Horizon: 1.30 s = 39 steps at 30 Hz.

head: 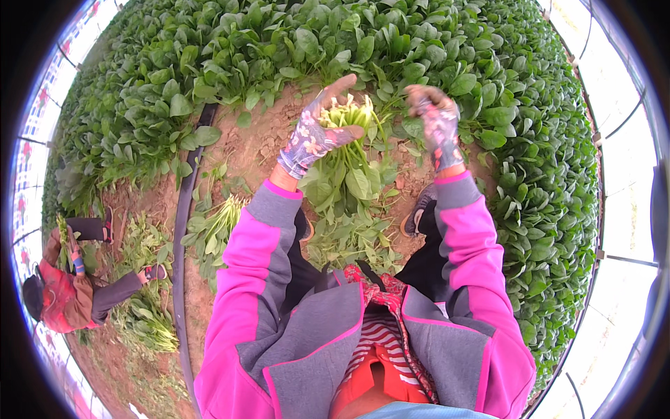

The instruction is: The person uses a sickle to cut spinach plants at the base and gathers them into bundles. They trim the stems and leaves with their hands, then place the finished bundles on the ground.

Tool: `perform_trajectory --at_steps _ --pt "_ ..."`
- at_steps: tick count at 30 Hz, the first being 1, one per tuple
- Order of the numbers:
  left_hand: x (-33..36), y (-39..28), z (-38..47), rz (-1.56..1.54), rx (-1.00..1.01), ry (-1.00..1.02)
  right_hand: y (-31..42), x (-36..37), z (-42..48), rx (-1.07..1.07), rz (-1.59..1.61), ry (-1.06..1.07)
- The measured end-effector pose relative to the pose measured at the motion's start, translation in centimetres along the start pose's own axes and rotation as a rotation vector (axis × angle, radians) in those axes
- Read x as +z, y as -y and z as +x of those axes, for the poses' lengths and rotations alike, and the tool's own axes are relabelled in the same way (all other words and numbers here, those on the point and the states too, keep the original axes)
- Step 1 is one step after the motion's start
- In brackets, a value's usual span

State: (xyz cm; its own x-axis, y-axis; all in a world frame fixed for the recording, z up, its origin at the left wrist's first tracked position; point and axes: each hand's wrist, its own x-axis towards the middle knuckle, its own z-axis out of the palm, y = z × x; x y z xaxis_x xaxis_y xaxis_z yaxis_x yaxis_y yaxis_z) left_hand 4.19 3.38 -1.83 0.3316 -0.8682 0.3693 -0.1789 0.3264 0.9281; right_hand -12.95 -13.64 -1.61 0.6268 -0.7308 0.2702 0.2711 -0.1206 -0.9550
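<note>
My left hand, in a soil-stained floral glove, grips a bunch of leafy greens that look like spinach. The pale stem ends point up and away from me, and the leaves hang towards my body. To the right, apart from the bunch, is my right hand in a matching glove. Its fingers are curled and blurred, so whether anything small is between them is unclear. Below the bunch, loose leaves lie on the soil between my shoes.
Dense standing greens curve around the front and right. A dark flat hose runs along the soil at left. Beside it lies a bundle of greens. Past the hose, a co-worker holds greens near another bundle.
</note>
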Motion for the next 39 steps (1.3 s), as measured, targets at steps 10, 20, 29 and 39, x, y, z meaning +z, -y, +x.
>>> perform_trajectory --at_steps 10,20,29,39 --pt "0.5 0.6 0.3 -0.054 -0.056 0.004 0.5 1.7 -1.8 0.285 -0.135 0.430" --pt "0.2 1.1 0.3 0.059 -0.126 0.048 2.8 -2.2 -0.9 0.347 -0.195 0.222" --pt "1.5 0.7 0.6 -0.269 -0.275 0.102 1.0 -0.1 -3.0 0.213 -0.435 0.427" --pt "0.9 0.7 0.7 -0.360 -0.250 0.090 0.8 -3.9 -2.3 0.293 -0.518 0.206"
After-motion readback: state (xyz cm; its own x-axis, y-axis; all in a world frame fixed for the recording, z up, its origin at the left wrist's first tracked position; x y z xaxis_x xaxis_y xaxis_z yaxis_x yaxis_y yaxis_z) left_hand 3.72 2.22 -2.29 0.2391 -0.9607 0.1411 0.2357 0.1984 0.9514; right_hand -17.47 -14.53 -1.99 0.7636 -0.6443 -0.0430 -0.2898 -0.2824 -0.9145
